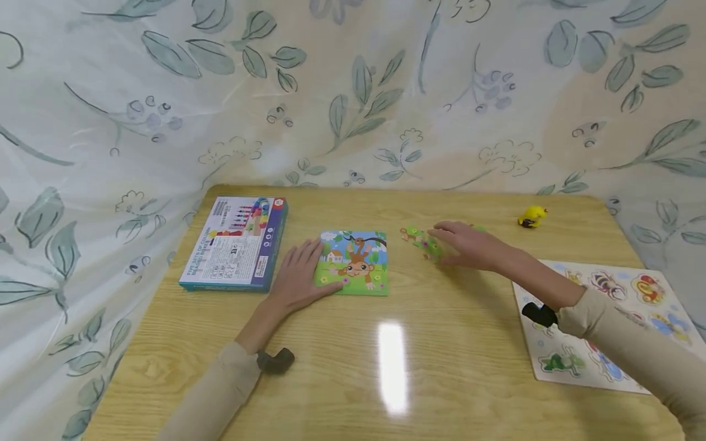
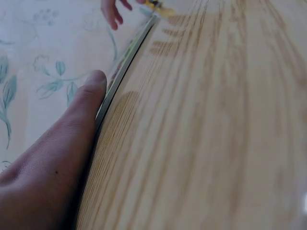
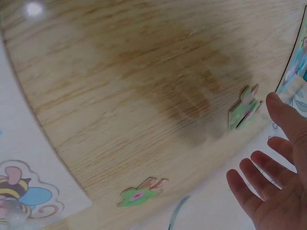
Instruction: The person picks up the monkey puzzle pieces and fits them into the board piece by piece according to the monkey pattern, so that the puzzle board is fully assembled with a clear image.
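Note:
A square monkey puzzle (image 1: 361, 254) lies flat on the table. My left hand (image 1: 298, 275) rests at its left edge, with fingers straight and the thumb along the lower edge. In the left wrist view, the left thumb (image 2: 86, 100) lies against the puzzle's thin edge. Over to the right, my right hand (image 1: 469, 245) is above loose green puzzle pieces (image 1: 413, 236). The right wrist view has this right hand (image 3: 278, 182) with loosely extended fingers and nothing held. Puzzle pieces (image 3: 243, 109) lie near its thumb, and another puzzle piece (image 3: 143, 192) lies farther off.
At the left lies a bead-toy box (image 1: 234, 242). A white board (image 1: 557, 343) with insect pictures is at the right, partly under my right forearm. A small yellow toy figure (image 1: 532, 216) stands at the back right. Leaf-patterned cloth (image 1: 358, 92) hangs behind the wooden table (image 1: 320, 367).

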{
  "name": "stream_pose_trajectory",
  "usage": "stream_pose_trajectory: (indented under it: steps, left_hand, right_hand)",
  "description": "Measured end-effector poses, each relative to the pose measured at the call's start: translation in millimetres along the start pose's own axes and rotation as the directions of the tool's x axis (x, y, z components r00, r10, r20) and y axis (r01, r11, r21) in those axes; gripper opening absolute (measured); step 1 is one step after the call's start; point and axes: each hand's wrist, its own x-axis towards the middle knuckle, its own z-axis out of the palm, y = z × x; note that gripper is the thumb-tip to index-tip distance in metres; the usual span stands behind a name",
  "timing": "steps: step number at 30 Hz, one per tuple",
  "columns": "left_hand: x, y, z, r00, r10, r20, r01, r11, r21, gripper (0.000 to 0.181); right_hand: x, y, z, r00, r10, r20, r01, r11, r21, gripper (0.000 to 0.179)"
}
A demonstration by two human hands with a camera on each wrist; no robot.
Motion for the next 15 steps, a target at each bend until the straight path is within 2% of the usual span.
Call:
stream_pose_trajectory:
  steps: [6, 15]
  left_hand:
    - [1.1, 2.0, -5.0, 1.0, 0.007, 0.008, -0.007, 1.0, 0.0, 0.108]
    - [0.3, 1.0, -3.5, 1.0, 0.006, 0.001, -0.006, 1.0, -0.005, 0.108]
  right_hand:
    - [0.4, -3.6, -2.1, 0.998, -0.06, -0.009, 0.06, 0.997, -0.039, 0.066]
    - [-5.5, -4.9, -4.9, 0.998, -0.067, -0.005, 0.067, 0.997, -0.029, 0.063]
